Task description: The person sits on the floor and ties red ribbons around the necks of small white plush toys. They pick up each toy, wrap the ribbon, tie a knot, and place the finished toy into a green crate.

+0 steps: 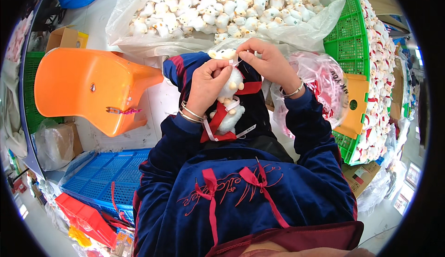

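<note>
Toy [234, 78], white and plush, rests at the person's lap [256, 115], lying lengthwise with its head pointing away from the body and its tan-tipped feet toward it. Both hands are at its neck. The left hand [207, 82] is closed in a pinch on the white ribbon [234, 61] there; whether it has also caught some of the plush cannot be told. The right hand [266, 61] pinches the ribbon too, just beside the head, thumb against forefinger.

By its look the toy should be very light and soft, giving under slight pressure and springing back; dropping it would hardly hurt it. Its nap should grip the skin well, so slipping is little worry, though the round body may roll or twist when only the neck is pulled. The trunk below the neck seems the best place to steady it, with the small feet and head left alone, since sewn-on parts could strain if tugged.

The ribbon is the trickier part: thin, limp and probably slick, it calls for fingertips close to the neck rather than a hold far out on the end.

Just below, a second toy [232, 120] lies in the lap beside a red cloth [217, 121], and looks likely to handle the same way.
</note>
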Demonstrator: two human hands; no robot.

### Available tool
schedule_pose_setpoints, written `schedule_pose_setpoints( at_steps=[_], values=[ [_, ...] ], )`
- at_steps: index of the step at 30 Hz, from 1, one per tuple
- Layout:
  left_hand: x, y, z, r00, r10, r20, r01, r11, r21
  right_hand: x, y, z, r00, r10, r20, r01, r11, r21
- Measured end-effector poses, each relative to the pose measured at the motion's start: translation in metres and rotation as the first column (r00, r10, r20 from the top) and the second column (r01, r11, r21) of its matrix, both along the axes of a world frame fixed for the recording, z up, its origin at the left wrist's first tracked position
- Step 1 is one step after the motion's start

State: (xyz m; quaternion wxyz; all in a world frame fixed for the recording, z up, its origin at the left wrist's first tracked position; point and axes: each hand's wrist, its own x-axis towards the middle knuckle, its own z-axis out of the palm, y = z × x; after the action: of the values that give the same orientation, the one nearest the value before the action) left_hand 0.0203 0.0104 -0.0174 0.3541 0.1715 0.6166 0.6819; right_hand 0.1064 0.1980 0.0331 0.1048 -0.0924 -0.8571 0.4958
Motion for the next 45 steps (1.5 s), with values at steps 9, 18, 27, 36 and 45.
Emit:
schedule_pose_setpoints(
  at_steps=[9, 18, 27, 36, 45],
  values=[
    [-0.004, -0.003, 0.001, 0.998, -0.047, -0.032, 0.047, 0.999, 0.001, -0.01, -0.008, 0.009, 0.979, 0.064, 0.192, -0.052, 0.997, -0.065],
    [-0.005, -0.003, 0.001, 0.997, -0.057, -0.049, 0.06, 0.996, 0.059, -0.01, -0.021, 0.007, 0.974, -0.004, 0.225, 0.046, 0.982, -0.182],
    [-0.002, 0.0, 0.006, 0.994, -0.023, -0.106, 0.015, 0.997, -0.081, 0.012, 0.021, -0.009, 0.94, -0.303, 0.157, 0.339, 0.884, -0.321],
    [-0.003, 0.001, 0.0, 1.0, -0.015, -0.018, 0.014, 1.0, -0.017, 0.005, -0.025, 0.0, 0.999, -0.005, -0.045, 0.0, 0.994, -0.108],
    [-0.003, 0.001, 0.006, 0.999, -0.031, -0.039, 0.031, 1.0, -0.004, -0.001, -0.025, 0.003, 0.987, -0.059, 0.151, 0.092, 0.97, -0.224]
  ],
)
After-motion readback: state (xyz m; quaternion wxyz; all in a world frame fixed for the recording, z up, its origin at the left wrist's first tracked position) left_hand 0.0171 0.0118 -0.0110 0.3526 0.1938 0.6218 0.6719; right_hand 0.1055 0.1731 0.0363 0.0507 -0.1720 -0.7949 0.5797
